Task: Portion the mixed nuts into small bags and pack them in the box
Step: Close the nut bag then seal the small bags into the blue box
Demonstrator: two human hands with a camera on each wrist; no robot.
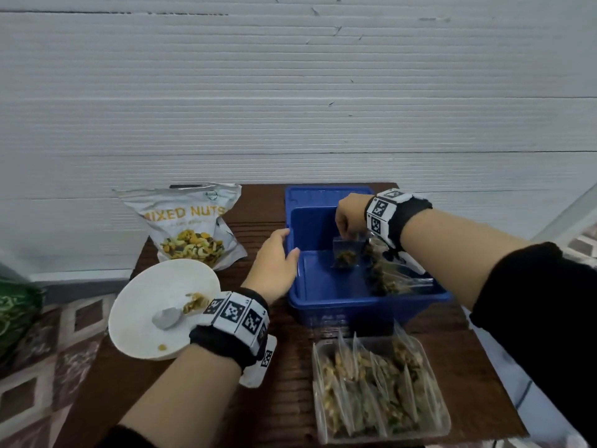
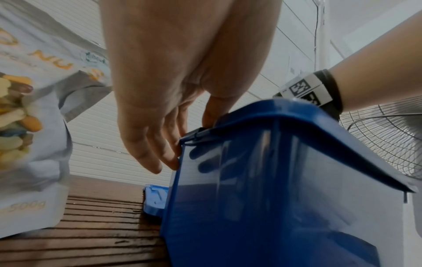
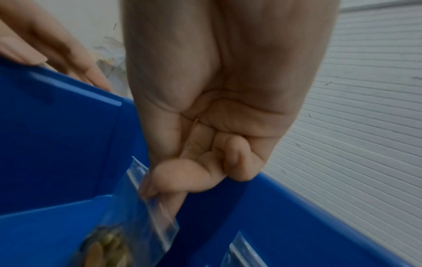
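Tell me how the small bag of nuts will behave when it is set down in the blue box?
Probably floppy: the small bag hangs from the right hand's pinch, its nuts sunk low. It will likely slump over, as the filled bags in the blue box lean.

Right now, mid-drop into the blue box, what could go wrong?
1. The right hand pinches only the top strip of the small nut bag; it may slip and land askew.
2. The blue box is steadied by just the left hand on its rim; a nudge could shift it.
3. Bags already inside lean on the right wall and could topple.
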